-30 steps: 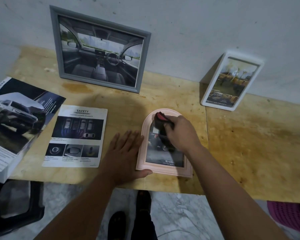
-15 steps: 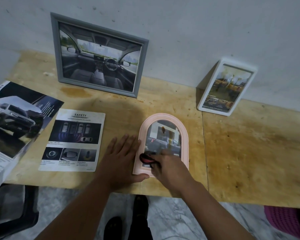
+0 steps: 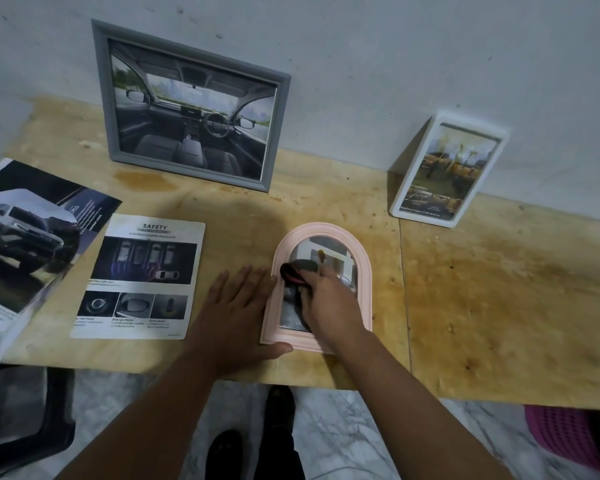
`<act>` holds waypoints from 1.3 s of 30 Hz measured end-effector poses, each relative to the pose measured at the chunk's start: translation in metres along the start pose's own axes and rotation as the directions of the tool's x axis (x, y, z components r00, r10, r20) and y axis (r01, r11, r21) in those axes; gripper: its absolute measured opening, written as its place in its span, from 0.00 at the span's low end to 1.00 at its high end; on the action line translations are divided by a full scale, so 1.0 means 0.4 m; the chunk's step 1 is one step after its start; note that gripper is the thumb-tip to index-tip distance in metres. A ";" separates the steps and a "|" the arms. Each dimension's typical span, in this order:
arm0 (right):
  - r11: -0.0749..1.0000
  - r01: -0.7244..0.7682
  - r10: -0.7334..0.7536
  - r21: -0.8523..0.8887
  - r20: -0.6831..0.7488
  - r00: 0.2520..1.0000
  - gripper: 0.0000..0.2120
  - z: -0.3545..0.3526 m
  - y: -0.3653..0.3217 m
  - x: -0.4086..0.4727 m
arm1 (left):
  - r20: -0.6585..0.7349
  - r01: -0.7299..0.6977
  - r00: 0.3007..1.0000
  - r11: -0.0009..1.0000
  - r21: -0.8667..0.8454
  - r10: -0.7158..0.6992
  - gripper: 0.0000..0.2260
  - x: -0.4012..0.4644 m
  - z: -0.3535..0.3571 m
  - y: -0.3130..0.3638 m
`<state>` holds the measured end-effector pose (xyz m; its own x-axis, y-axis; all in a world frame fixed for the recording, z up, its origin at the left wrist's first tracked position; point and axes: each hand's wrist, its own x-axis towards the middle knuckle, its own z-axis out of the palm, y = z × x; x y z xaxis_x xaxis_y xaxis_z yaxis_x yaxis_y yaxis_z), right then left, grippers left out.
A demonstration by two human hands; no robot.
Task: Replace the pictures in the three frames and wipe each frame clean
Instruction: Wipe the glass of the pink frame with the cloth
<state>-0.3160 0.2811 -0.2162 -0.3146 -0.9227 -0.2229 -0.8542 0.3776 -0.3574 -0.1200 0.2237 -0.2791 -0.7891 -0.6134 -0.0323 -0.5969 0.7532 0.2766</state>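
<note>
Wiping is the step in hand, judged from how things lie: the pink arched plastic picture frame [image 3: 317,287] lies flat on the bare plywood table [image 3: 499,306] near its front edge, already holding a picture, and the right hand [image 3: 329,306] rests over its glass with fingers curled round a dark red-edged cloth [image 3: 297,271], bunched against the upper left of the pane. Just left of the pink frame, the left hand [image 3: 241,315] lies flat on the wood, fingers straight and slightly spread, their tips against the frame's left rim and the thumb along its bottom corner, bracing it.

Behind the pink frame and to its left, the grey rectangular wooden frame [image 3: 191,109] leans on the wall, filled with a car-interior photograph. Behind and to the right, the white rounded-corner frame [image 3: 449,171] also leans there, holding a picture of yellow vehicles. Each of the three frames thus has a print in it.

Left of the pink frame lie a loose "SAFETY" sheet [image 3: 141,278] and, further left, an open car brochure [image 3: 25,244].

Next, I judge, the cloth must cover the rest of the glass and the pink rim while the brace holds; then the frame wants standing against the wall.
</note>
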 end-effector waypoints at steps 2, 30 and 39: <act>0.999 0.045 -0.047 0.027 0.042 0.998 0.20 0.000 0.006 -0.035 | -0.004 -0.005 1.000 1.000 -0.006 0.005 0.52 -0.001 0.001 0.000; 0.997 -0.069 0.071 0.043 -0.059 0.996 0.18 -0.061 0.071 0.087 | 0.033 -0.006 0.999 1.000 0.016 0.005 0.53 0.001 -0.001 -0.003; 0.993 0.104 -0.107 0.062 0.057 0.993 0.18 -0.052 0.084 -0.051 | 0.021 0.001 1.000 1.000 0.003 -0.001 0.53 0.002 -0.004 -0.001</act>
<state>-0.3469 0.3110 -0.2049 -0.1969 -0.9518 -0.2351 -0.8548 0.2841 -0.4342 -0.1202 0.2226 -0.2777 -0.7916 -0.6088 -0.0527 -0.5977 0.7535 0.2739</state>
